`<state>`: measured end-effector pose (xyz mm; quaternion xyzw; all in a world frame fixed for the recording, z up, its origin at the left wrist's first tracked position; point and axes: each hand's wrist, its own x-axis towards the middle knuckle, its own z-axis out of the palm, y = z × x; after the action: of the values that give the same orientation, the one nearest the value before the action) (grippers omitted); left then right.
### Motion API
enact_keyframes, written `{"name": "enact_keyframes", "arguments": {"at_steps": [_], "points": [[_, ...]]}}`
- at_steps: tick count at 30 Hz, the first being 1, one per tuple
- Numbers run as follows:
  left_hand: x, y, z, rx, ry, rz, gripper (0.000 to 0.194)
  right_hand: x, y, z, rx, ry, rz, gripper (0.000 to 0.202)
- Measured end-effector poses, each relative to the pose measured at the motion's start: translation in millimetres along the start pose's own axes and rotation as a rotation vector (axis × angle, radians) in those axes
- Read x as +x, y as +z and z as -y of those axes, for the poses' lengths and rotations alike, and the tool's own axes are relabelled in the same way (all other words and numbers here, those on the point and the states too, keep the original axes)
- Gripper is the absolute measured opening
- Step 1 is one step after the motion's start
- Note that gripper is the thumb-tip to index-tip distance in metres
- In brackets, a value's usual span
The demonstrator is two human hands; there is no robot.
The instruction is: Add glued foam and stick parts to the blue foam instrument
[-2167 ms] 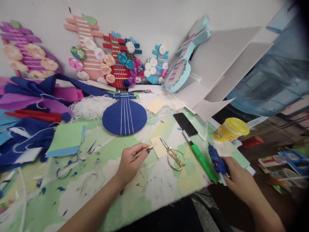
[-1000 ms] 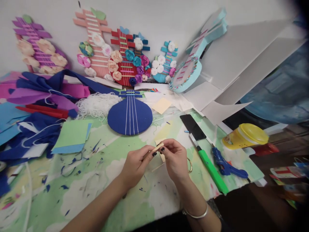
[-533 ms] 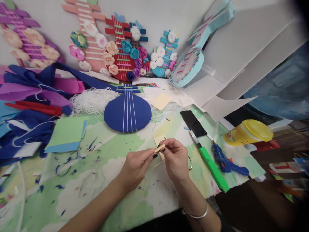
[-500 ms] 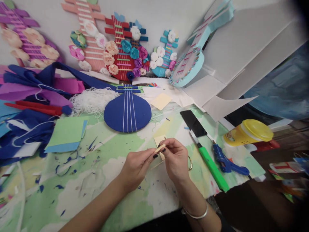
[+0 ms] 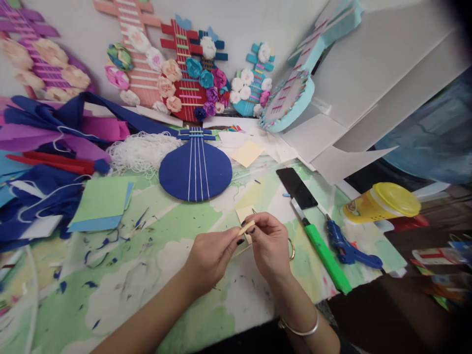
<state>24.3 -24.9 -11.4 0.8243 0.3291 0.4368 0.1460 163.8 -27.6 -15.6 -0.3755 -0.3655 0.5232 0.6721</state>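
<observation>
Between both hands is a small pale yellow strip (image 5: pixel 247 227), narrow and apparently rolled or folded. My left hand (image 5: pixel 212 253) pinches its near end between thumb and fingers. My right hand (image 5: pixel 271 246) is closed on the other end, fingertips almost touching the left ones. A gold-coloured loop (image 5: pixel 292 250) shows beside my right palm; what it belongs to is hidden behind the hand. Beneath the fingers lies a pale yellow paper piece (image 5: pixel 243 213), partly covered. Beyond the hands, a dark blue guitar shape (image 5: pixel 175 172) with white strings lies flat.
On the right lie a black phone (image 5: pixel 297 188), a green-handled cutter (image 5: pixel 326 258), a blue glue gun (image 5: pixel 350 248) and a yellow-lidded tub (image 5: pixel 381 202). White string (image 5: pixel 142 152) and green and blue sheets (image 5: pixel 99 201) are left. Decorated guitars (image 5: pixel 188 73) lean against the wall.
The yellow strip has turned slightly in my fingertips and more of it shows. Both hands stay nearly in place.
</observation>
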Motion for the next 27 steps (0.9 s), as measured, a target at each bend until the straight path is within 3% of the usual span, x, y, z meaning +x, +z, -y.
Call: {"name": "enact_keyframes", "arguments": {"at_steps": [10, 20, 27], "points": [[-1.1, 2.9, -1.5, -0.039, 0.010, 0.020, 0.022, 0.2, -3.1, -0.5, 0.004, 0.004, 0.098, 0.007], [2.1, 0.5, -6.0, -0.146, -0.090, 0.092, 0.021, -1.3, -3.0, 1.8, 0.005, -0.035, 0.131, 0.004], [-1.4, 2.5, -2.1, 0.002, 0.014, 0.015, 0.022, -1.7, -4.8, -2.1, -0.077, -0.064, 0.081, 0.005]]}}
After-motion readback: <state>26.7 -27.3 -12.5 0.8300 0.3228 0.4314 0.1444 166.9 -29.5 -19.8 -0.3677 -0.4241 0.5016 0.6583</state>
